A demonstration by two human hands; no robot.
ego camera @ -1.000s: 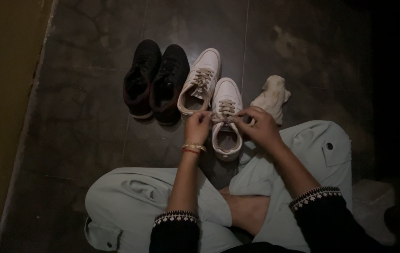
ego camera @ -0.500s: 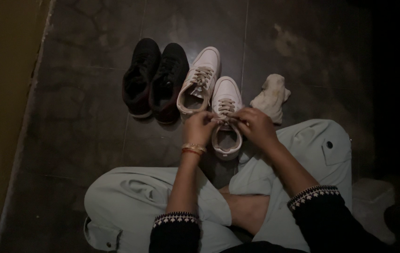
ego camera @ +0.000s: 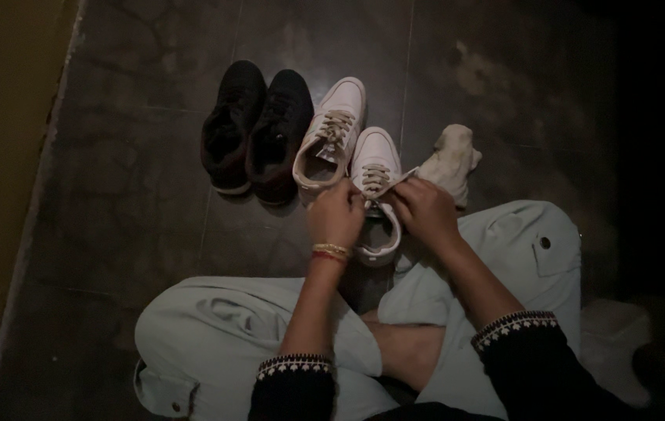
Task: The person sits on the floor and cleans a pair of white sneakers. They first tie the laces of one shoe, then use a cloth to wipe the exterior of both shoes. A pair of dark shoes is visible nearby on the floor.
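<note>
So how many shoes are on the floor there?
4. Two black shoes sit side by side at left; a white shoe lies next to them; another white shoe sits under both hands. None looks hidden.

Beside the white sneakers [ego camera: 352,168] with beige laces: black shoes [ego camera: 254,132], a cream cloth [ego camera: 449,160]; gold and red bangles [ego camera: 330,252].

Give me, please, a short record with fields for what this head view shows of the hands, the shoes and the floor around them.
left hand: left hand pinching the laces of the near white shoe
right hand: right hand pulling a lace end up and rightward
other white shoe: second white shoe, laced, beside it
dark pair: black shoes, left of the white pair
cloth: crumpled cloth, right of the shoes
surface: dark tiled floor
posture: cross-legged, pale trousers
</note>
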